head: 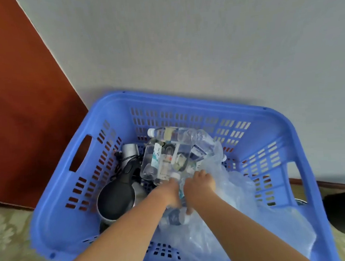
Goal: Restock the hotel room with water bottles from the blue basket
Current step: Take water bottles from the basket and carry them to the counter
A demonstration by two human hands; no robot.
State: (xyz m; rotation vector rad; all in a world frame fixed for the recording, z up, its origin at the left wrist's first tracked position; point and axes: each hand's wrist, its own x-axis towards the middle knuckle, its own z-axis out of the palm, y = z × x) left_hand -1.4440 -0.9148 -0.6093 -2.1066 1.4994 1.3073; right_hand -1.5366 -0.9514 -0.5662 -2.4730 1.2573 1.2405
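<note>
Bottles [165, 161] lie flat in basket [57, 218], touching and just beyond hands. Far bottle [167, 133] lies along back wall, cap left. Left hand [170, 193] and right hand [201, 186] sit close together, fingers curled into wrap [242, 196]; cannot tell what they grip.

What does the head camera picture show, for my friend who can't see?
A left hand and right hand reach into a blue basket among water bottles and plastic wrap. A black kettle sits in its left side.
</note>
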